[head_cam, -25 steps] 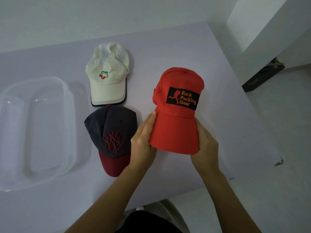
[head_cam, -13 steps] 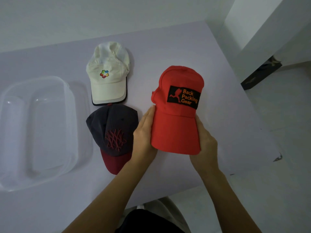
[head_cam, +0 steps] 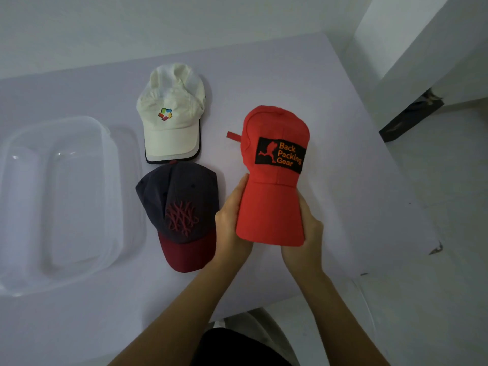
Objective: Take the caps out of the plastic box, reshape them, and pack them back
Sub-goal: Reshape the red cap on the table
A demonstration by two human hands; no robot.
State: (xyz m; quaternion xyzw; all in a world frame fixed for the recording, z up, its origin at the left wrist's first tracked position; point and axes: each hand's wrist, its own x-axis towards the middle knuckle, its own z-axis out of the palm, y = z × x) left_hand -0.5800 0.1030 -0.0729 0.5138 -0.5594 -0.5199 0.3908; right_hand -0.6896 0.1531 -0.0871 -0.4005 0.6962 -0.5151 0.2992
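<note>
A red cap [head_cam: 272, 207] with a black "Back Packing Gear" patch is held by its brim between both hands. My left hand [head_cam: 229, 220] presses the brim's left edge and my right hand [head_cam: 306, 231] presses the right edge, so the brim curves and the crown looks narrow. A red strap sticks out at the crown's left. A white cap [head_cam: 171, 114] with a coloured logo lies flat behind a dark grey cap [head_cam: 179, 204] with a maroon brim. The clear plastic box [head_cam: 116, 143] sits at the left with nothing visible inside.
The pale table [head_cam: 264, 75] ends near my body and along the right side. A white wall stands behind it, and a white pillar with a dark object [head_cam: 412, 120] on the floor lies to the right.
Both hands have squeezed the red cap's brim inward, so the brim and crown look narrower. A red strap now shows at the crown's left. The other caps and the box have not moved.
</note>
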